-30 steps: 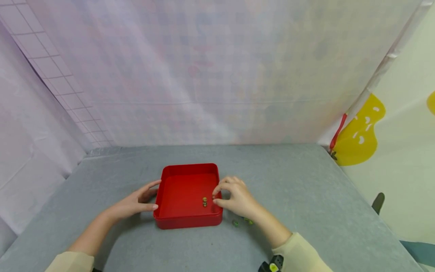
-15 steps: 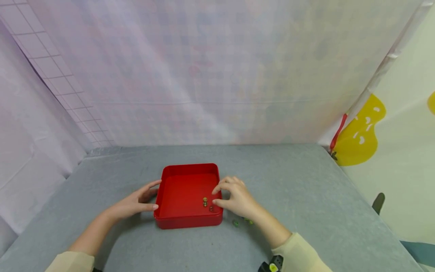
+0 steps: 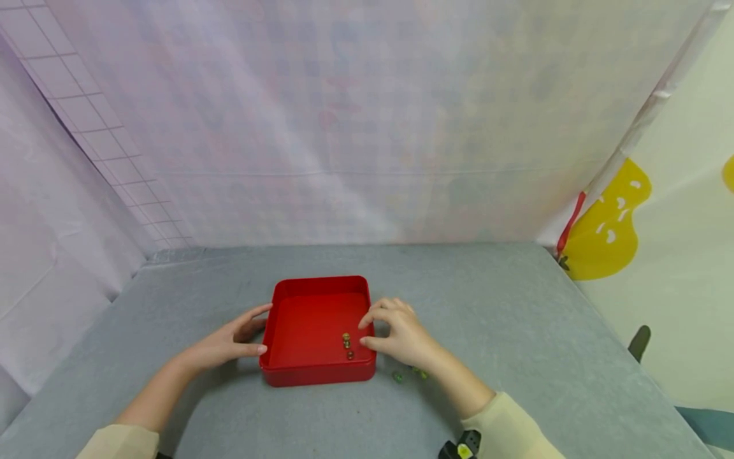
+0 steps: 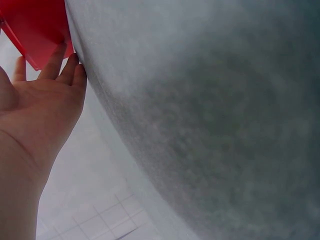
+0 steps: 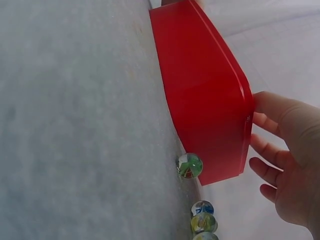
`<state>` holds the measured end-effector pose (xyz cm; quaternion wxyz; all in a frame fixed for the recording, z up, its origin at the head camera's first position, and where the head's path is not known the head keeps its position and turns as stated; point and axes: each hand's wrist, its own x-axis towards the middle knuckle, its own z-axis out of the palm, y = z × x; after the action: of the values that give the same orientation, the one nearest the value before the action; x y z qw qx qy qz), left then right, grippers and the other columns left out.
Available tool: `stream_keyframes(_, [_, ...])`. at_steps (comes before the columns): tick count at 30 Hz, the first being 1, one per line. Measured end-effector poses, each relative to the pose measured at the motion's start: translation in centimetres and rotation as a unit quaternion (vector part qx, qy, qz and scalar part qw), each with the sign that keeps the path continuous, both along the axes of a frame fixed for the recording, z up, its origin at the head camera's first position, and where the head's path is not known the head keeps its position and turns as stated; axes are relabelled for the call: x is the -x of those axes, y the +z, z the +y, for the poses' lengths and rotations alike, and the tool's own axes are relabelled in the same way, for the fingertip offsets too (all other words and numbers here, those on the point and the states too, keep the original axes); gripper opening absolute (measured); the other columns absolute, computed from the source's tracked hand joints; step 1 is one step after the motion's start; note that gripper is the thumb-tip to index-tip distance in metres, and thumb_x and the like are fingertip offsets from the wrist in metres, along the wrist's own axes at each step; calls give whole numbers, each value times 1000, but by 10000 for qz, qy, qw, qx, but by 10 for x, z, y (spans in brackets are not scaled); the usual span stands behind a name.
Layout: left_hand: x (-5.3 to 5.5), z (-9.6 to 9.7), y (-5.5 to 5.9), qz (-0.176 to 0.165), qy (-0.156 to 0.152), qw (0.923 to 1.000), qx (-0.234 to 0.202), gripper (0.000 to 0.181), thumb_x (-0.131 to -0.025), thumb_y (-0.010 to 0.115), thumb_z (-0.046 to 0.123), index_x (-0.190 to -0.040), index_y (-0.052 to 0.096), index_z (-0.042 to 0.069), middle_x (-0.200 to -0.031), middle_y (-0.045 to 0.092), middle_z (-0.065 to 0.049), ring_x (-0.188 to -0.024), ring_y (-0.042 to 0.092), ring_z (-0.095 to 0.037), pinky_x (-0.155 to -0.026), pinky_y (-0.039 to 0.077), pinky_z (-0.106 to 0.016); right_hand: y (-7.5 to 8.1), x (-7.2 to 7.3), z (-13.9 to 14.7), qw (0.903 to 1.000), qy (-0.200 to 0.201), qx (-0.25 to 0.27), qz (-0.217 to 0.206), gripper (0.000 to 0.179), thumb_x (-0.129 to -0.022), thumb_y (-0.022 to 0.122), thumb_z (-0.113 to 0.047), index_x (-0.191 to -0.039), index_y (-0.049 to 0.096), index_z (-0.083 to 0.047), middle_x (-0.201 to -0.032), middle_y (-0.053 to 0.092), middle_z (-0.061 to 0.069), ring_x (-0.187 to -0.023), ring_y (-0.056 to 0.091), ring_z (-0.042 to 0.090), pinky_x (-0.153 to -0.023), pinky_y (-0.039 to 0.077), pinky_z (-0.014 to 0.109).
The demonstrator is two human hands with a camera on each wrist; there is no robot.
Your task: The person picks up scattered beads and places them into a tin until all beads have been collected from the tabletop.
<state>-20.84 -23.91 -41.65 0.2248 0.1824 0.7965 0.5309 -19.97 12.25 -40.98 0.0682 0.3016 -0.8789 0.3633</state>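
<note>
A shallow red square tray point(image 3: 312, 322) sits on the grey table. Inside it, near the front right, two glass marbles point(image 3: 346, 341) touch each other, and a darker marble point(image 3: 350, 355) lies just in front of them. My left hand point(image 3: 229, 341) rests against the tray's left side, fingers and thumb spread fairly straight. Over the right rim is my right hand point(image 3: 398, 330), thumb and fingertips apart with nothing between them. A green marble point(image 5: 190, 165) lies on the table beside the tray's wall in the right wrist view.
Several more marbles point(image 5: 204, 222) lie on the table, partly under the right forearm in the head view. A pale patterned curtain point(image 3: 355, 127) hangs behind the table point(image 3: 487, 306), with white sheets at both sides.
The right hand has let go of a marble over the tray. That marble has rolled forward and left, near the other two. Both hands have stayed almost still.
</note>
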Motion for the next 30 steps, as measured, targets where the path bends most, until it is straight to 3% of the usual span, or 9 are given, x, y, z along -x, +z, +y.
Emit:
stream_keyframes(8, [0, -1, 0, 12, -3, 10000, -14, 77, -93, 63, 16, -153, 15, 9, -152, 22, -26, -139, 20, -43, -105, 26, -59, 0, 1, 4, 10000, 40, 72, -35, 19, -81, 79, -20, -97, 71, -14, -103, 58, -10, -100, 48, 13, -91, 35, 47])
stream_keyframes(12, [-1, -1, 1, 6, 8, 10000, -6, 77, -93, 63, 16, -153, 15, 9, -152, 23, -26, -139, 20, -43, -105, 26, -59, 0, 1, 7, 9998, 109, 151, -32, 18, -81, 78, -19, -97, 71, -14, -103, 58, -10, -103, 50, 14, -99, 30, 52])
stream_keyframes(18, [0, -1, 1, 48, 7, 10000, 16, 77, -92, 63, 16, -153, 16, 9, -151, 24, -26, -138, 21, -43, -104, 27, -59, -1, 2, 14, 9995, 162, 167, 207, 17, -81, 78, -18, -96, 72, -15, -103, 59, -10, -100, 50, 14, -95, 33, 48])
stream_keyframes(30, [0, -1, 1, 18, -5, 10000, 31, 78, -92, 63, 17, -153, 15, 10, -152, 23, -26, -139, 20, -42, -104, 27, -59, 2, 1, 28, 9995, -93, 198, 222, 20, -78, 80, -19, -97, 71, -20, -104, 60, -10, -102, 48, 16, -90, 35, 46])
